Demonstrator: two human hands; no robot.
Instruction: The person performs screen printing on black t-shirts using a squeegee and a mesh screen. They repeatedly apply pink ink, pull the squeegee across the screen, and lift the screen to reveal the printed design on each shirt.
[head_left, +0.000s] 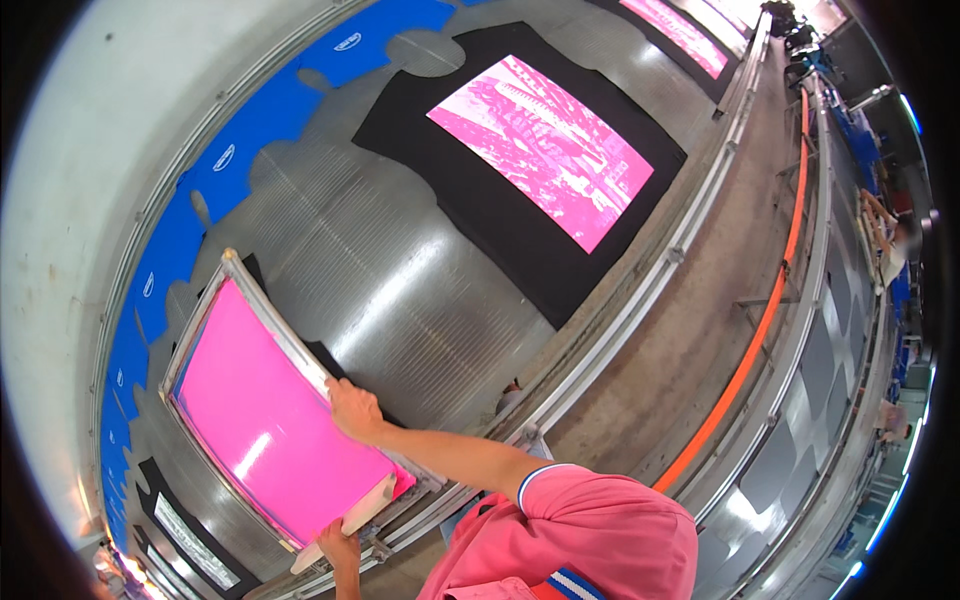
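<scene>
A screen printing frame with a pink ink-covered mesh lies on the long metal printing table at the lower left. My right hand is closed round the frame's side rail nearest the black shirt. At the frame's near end, my left hand grips a pale squeegee, which rests across the pink ink. Beyond my right hand, a black shirt piece lies flat with a pink and white print on it. Bits of black fabric show from under the frame.
Blue fabric pieces line the table's far side. Another printed black piece lies beyond the frame at lower left. A metal rail edges the table. An orange pipe runs along the aisle, and a person stands far right.
</scene>
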